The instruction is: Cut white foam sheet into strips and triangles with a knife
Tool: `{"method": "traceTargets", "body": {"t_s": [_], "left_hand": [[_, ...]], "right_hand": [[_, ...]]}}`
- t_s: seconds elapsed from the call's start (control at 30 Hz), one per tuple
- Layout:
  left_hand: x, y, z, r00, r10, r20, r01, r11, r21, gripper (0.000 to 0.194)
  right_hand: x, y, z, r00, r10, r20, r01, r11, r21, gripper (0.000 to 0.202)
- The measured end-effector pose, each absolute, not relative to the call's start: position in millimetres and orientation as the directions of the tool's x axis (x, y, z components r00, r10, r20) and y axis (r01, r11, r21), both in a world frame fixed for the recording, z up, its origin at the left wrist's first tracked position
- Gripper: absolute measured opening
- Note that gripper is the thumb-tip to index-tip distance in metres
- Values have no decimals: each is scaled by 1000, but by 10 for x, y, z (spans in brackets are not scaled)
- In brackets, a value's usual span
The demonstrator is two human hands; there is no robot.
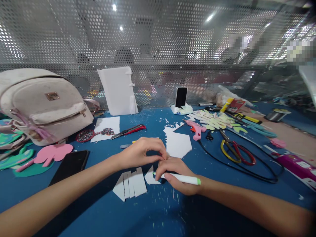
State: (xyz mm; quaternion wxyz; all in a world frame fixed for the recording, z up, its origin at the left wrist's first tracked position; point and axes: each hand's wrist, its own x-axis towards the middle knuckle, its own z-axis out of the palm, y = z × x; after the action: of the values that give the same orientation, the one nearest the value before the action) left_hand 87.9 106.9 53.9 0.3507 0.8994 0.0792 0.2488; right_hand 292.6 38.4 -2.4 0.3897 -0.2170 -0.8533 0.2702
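Note:
My right hand (176,174) is closed around a white marker (184,178) with a green end, its green tip pointing left. My left hand (145,151) meets it at the fingertips, with thumb and fingers pinched together; whatever is between them is too small to make out. Below the hands lies a small cut white piece (149,176), partly under the right hand. Several white strips (134,182) lie side by side to its left on the blue table (98,210). Just beyond the hands is a larger angular white sheet (178,144).
A red cutter (129,131) lies behind my left hand. At the left are a black phone (70,166), pink cutout (54,153) and backpack (56,105). Rightward are a pink glue gun (196,129), its cable, scissors (237,151) and a purple tool (298,168).

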Motion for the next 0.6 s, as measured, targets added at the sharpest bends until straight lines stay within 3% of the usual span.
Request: {"method": "traceTargets", "body": {"t_s": [0.17,0.33,0.53,0.6], "left_hand": [[894,1040,556,900,267,345,-39,-738,674,20],[848,1073,531,879,286,382,-55,-735,676,9],[878,1075,527,894,272,357,-62,-712,699,20],[880,1092,519,896,279,346,-51,-708,704,15]], "right_hand": [[2923,390,-31,-607,570,554,133,760,-636,25],[2905,402,-15,-607,553,570,115,772,-625,25],[2902,393,-2,-597,585,549,126,745,-655,25],[2902,391,-6,-605,571,555,105,748,-655,25]]}}
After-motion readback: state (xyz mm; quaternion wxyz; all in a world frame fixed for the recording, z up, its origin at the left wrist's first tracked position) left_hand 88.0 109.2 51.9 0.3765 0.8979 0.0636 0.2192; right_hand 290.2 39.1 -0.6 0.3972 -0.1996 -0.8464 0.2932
